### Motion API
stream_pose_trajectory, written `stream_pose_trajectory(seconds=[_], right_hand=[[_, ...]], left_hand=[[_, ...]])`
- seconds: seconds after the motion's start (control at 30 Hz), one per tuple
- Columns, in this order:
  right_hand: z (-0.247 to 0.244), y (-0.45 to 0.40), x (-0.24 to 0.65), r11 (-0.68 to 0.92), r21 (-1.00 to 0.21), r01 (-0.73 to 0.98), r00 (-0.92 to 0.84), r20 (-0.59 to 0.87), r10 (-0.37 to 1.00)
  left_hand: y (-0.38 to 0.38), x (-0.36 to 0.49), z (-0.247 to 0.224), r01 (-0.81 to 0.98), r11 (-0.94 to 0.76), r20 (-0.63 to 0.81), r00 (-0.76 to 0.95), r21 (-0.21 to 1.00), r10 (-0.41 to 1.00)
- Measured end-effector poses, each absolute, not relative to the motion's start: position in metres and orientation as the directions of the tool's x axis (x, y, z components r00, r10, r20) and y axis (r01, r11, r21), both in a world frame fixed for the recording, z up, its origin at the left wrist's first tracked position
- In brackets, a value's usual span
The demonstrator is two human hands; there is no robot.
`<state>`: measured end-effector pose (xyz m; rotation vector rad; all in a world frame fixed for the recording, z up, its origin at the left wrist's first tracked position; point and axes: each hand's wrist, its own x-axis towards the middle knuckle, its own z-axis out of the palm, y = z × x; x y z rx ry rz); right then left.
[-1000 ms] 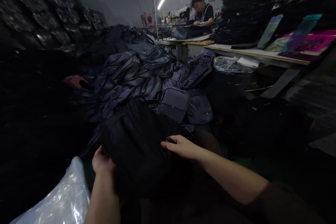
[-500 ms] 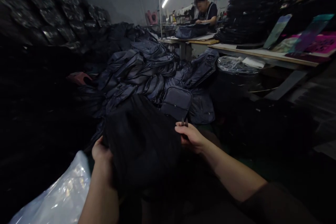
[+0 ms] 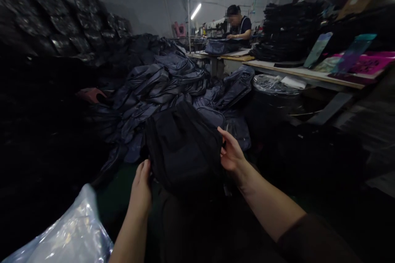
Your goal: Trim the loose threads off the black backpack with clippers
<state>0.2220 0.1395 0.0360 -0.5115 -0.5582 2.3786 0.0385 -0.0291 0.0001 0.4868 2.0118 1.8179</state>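
"How many in hand?"

"Just one: a black bag [image 3: 185,154], near and central, matte fabric, boxy with rounded corners. Left hand [image 3: 142,178] at its left edge, fingers clamped on it; right hand [image 3: 232,154] at its right edge, thumb and fingers clamped likewise."

"And around?"

"Near left, one plastic sheet [image 3: 70,230], glossy, crinkled. Beyond, one heap of dark-blue bags [image 3: 154,82], slick, wrinkled, too tangled to count. Far off, one co-worker [image 3: 245,28] and one straight lit tube [image 3: 196,11]. Right, one perforated pink basket [image 3: 370,63]."
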Motion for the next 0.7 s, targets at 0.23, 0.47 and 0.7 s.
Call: stream_pose_trajectory(seconds=[0.23, 0.47, 0.7], right_hand=[[0.063, 0.142, 0.228, -0.63, -0.577, -0.52, -0.704, -0.128, 0.698], [0.077, 0.145, 0.235, -0.604, -0.509, -0.614, -0.663, -0.083, 0.744], [0.089, 0.157, 0.257, -0.602, -0.486, -0.633, -0.648, -0.093, 0.756]], left_hand=[[-0.039, 0.063, 0.024, 0.437, 0.032, 0.391, -0.833, 0.899, 0.392], [-0.023, 0.074, 0.027, 0.255, -0.035, 0.206, -0.689, 0.966, 0.695], [-0.014, 0.057, 0.03, -0.321, -0.181, -0.117, -0.723, 0.93, 0.681]])
